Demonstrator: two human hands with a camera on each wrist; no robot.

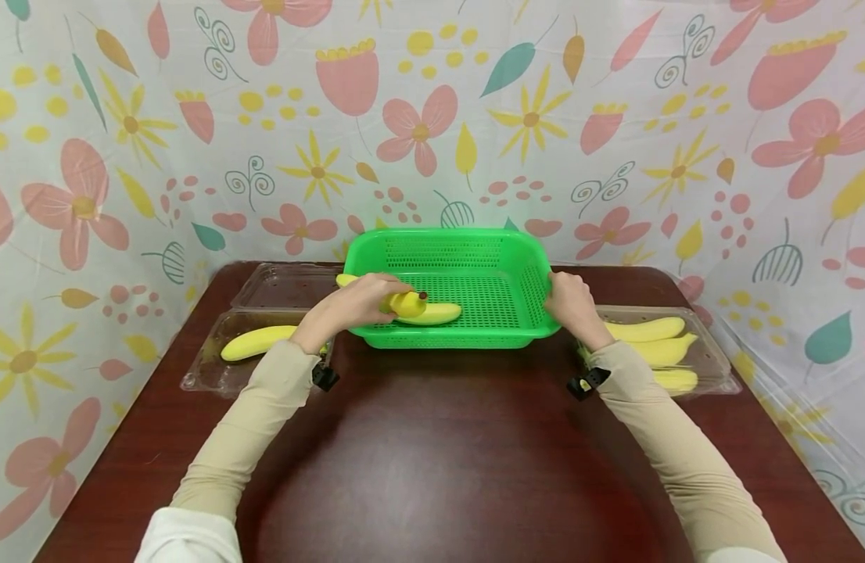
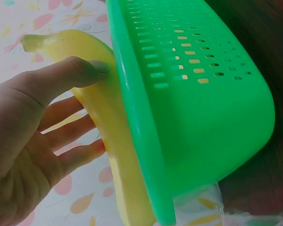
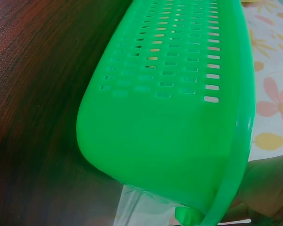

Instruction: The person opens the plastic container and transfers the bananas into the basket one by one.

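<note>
My left hand (image 1: 362, 301) holds a yellow banana (image 1: 408, 303) over the left front of a green plastic basket (image 1: 446, 341). In the left wrist view, thumb and fingers pinch this banana (image 2: 101, 106) near its stem end, and its body lies along the basket's rim (image 2: 137, 108). Another banana (image 1: 436, 314) lies inside on the basket's floor. At the basket's right side, my right hand (image 1: 572, 301) grips the rim. The right wrist view shows only part of that hand (image 3: 269, 186) at the rim's outer side; its fingertips are mostly hidden.
To the left, a clear plastic tray (image 1: 200, 375) with its lid (image 1: 285, 285) folded back contains a banana (image 1: 258, 342). Another clear tray (image 1: 721, 375) on the right holds several bananas (image 1: 661, 350). A flower-patterned curtain (image 1: 432, 188) stands behind the dark wooden table (image 1: 432, 453).
</note>
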